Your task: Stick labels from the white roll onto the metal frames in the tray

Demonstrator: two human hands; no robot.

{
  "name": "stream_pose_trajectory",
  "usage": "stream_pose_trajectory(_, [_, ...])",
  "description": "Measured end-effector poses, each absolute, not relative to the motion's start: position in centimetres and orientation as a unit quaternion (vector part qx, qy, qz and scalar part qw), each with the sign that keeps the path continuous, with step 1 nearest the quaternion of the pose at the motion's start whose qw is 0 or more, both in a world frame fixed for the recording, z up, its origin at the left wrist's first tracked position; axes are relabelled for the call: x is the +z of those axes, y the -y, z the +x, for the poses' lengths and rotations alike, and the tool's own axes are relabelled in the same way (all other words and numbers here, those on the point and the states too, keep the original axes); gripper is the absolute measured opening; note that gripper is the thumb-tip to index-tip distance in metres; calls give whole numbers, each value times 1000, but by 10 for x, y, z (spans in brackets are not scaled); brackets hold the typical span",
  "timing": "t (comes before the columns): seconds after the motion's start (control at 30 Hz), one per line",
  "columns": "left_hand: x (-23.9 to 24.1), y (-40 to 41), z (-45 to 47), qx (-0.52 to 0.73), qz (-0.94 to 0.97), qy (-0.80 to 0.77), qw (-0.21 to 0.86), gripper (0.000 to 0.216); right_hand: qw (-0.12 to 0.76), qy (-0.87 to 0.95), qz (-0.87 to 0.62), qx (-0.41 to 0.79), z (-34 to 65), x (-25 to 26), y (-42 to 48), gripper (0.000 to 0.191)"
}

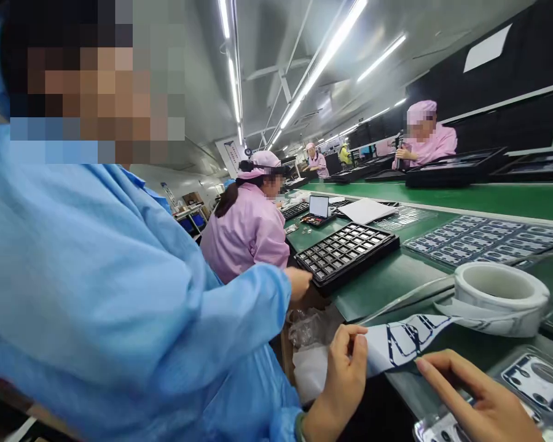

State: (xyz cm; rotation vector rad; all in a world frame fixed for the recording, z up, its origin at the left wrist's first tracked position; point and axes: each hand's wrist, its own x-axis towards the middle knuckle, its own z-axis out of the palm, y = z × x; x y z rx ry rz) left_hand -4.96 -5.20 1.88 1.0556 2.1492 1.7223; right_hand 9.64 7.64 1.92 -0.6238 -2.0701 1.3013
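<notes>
My left hand (338,374) pinches the free end of a white adhesive-label strip (382,347) between thumb and forefinger. Dark frame-shaped stickers show on the strip, which runs back to a large white roll (502,291) on the green bench. My right hand (483,399) is at the strip's lower edge, thumb and forefinger tips drawn together. Whatever lies between those tips is too small to make out. Below and beside my right hand, a clear plastic tray (534,380) holds white parts with dark outlines, partly covered by the hand.
A co-worker in a blue smock (120,276) stands close on the left, a hand (299,282) near a black compartment tray (350,252). A sheet of white-and-dark parts (483,239) lies behind the roll. Co-workers in pink sit farther along the green bench (502,199).
</notes>
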Motion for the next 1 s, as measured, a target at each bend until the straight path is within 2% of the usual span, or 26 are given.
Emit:
stream_pose_trajectory(0.17, [21,46,-43,652,305,-670,183,51,345,761,-216,506,97,44,-64,30])
stream_pose_trajectory(0.37, [14,40,-39,673,303,-631,241,45,344,746,-232,521,92,50,-63,30])
stream_pose_trajectory(1.0, [6,12,-23,733,256,-558,293,31,346,687,-294,567,91,45,-76,27])
